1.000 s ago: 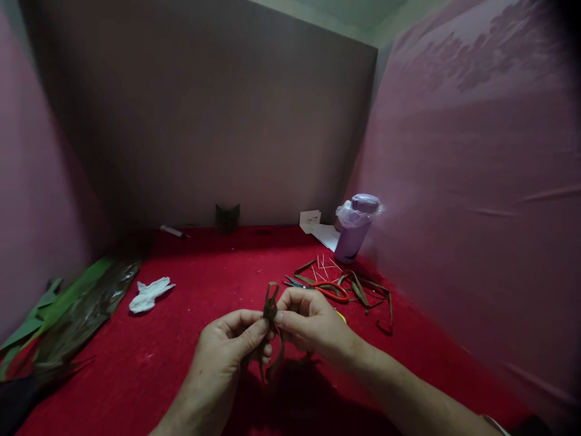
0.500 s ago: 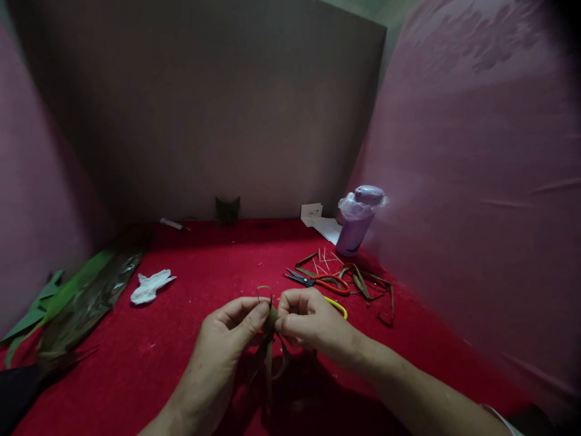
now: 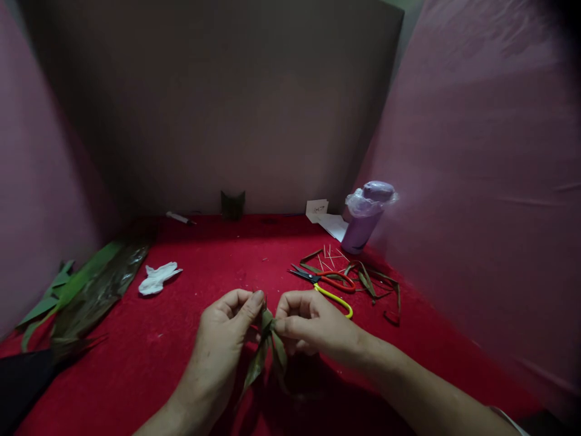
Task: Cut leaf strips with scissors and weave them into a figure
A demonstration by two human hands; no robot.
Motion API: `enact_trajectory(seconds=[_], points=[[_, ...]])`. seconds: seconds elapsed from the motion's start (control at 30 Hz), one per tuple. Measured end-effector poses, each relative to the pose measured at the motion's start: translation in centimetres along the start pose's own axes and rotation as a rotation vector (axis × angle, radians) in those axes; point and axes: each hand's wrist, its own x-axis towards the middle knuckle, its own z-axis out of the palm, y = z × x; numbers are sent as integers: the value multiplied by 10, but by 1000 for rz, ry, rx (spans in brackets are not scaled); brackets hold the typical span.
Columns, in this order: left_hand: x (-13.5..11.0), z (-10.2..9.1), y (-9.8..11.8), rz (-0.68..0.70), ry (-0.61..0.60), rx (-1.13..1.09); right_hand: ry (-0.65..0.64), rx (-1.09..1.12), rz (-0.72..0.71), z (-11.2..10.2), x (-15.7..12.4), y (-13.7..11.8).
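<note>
A red worktop (image 3: 218, 254) runs back to a dark grey wall (image 3: 218, 109), with the scissors (image 3: 313, 278) lying spread on it. Nearer you than the scissors and slightly to their left, you have the folded leaf strips (image 3: 267, 321), tails hanging. Your left hand (image 3: 229, 333) is closed in a thumb-and-forefinger pinch at their top; your right hand (image 3: 313, 321) pinches their right side, its lower fingers curled. The strips should be nearly weightless and pliable, perhaps a little slick, and liable to split along the grain. Grip the thick folded middle with flat fingertips rather than tugging the thin tails.
</note>
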Motion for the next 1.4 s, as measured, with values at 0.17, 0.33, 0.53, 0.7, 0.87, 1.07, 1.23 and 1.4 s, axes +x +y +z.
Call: enact_trajectory(seconds=[0.17, 0.33, 0.53, 0.7, 0.87, 1.07, 1.23, 1.4], points=[[1, -1, -3, 3, 5, -42, 15, -65, -83, -2, 1, 2], [-4, 2, 0, -80, -37, -142, 71, -35, -198, -4, 4, 8], [-6, 6, 5, -145, -52, -210, 101, -3, -208, -1, 4, 7], [-4, 5, 4, -120, -39, -156, 74, 44, -166, 1, 1, 3], [-3, 1, 2, -95, -4, -154, 77, 78, -168, 1, 0, 5], [-4, 2, 4, -149, -66, -192, -22, 47, -136, 3, 4, 12], [-6, 5, 2, -152, -83, -161, 6, 64, -209, 6, 4, 13], [-5, 3, -4, -130, -54, -138, -2, 79, -251, 7, 2, 14]])
